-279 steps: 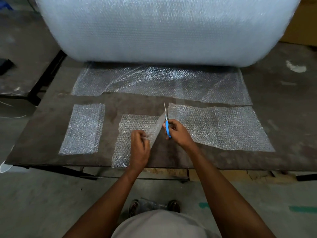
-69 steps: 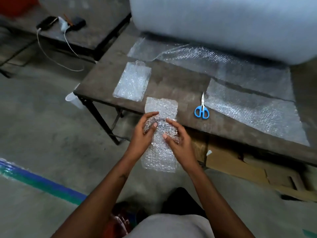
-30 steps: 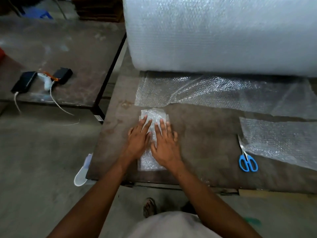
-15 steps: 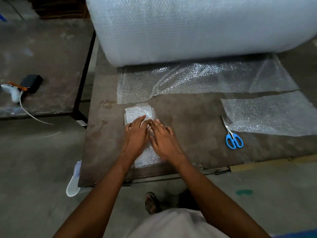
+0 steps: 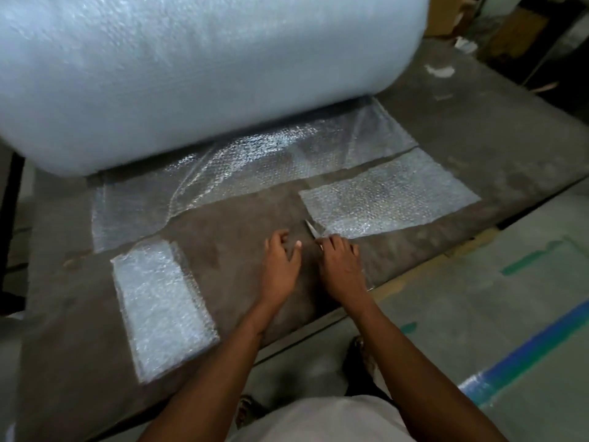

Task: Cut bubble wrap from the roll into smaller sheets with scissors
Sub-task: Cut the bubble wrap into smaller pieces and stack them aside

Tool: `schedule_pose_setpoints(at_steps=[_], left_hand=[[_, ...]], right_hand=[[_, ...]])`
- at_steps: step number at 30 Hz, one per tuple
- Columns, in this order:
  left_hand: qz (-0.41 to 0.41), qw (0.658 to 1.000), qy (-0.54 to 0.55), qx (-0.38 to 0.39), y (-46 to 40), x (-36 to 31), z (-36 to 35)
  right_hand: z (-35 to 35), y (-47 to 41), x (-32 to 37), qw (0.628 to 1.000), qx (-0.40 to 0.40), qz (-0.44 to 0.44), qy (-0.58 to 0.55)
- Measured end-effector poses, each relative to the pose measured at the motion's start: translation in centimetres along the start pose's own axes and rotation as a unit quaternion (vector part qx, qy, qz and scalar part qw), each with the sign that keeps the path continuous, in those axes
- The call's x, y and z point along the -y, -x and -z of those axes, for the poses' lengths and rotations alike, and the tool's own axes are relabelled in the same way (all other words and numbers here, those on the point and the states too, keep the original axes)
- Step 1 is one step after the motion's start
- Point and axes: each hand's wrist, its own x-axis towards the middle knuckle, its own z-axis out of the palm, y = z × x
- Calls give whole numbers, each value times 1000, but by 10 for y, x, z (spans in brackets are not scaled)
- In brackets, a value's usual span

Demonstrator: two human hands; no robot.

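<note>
Right hand [image 5: 341, 263] is curling its fingers around the scissors [image 5: 311, 230] beside the uncut sheet [image 5: 389, 196]; left hand [image 5: 280, 266] is hovering, fingers loosely apart. Huge roll [image 5: 191, 68] is crowding the worktop [image 5: 229, 237]; stacked cut sheets [image 5: 162, 301] are lying left.

Bare forearms, pale grey shirt [image 5: 318, 419], sandals [image 5: 358, 346]

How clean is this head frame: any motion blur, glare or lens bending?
Head view: the bubble wrap roll is smeared by motion blur; glare glints off the unrolled wrap; the table edge bows from the wide lens; lighting is dim; the scissors under the right hand are soft.
</note>
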Motion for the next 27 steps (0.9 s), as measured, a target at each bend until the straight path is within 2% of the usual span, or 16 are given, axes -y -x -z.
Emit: schedule_pose_setpoints(at_steps=[3, 7, 10, 12, 16, 19, 21, 24, 27], left_hand=[[70, 997, -23, 1, -36, -17, -44], [156, 969, -188, 16, -80, -42, -90], [222, 950, -219, -18, -104, -53, -107], [203, 949, -239, -12, -114, -51, -110], [171, 970, -176, -1, -114, -50, -104], [173, 977, -123, 6, -105, -45, -92], [175, 979, -98, 37, -98, -37, -86], [154, 979, -126, 46, -90, -29, -84], [140, 977, -154, 47, -91, -23, -88]], right_hand=[[0, -13, -46, 1000, -1, -10, -24], [-5, -34, -79, 990, 100, 76, -66], [-4, -46, -86, 978, 144, 131, -74], [0, -49, -82, 970, 165, 145, -102], [8, -39, -67, 962, 189, 149, -128], [8, -32, -53, 962, 189, 176, -85], [8, -31, -48, 964, 194, 158, -86], [10, -30, -49, 957, 226, 106, -148], [13, -24, -61, 953, 234, 99, -165]])
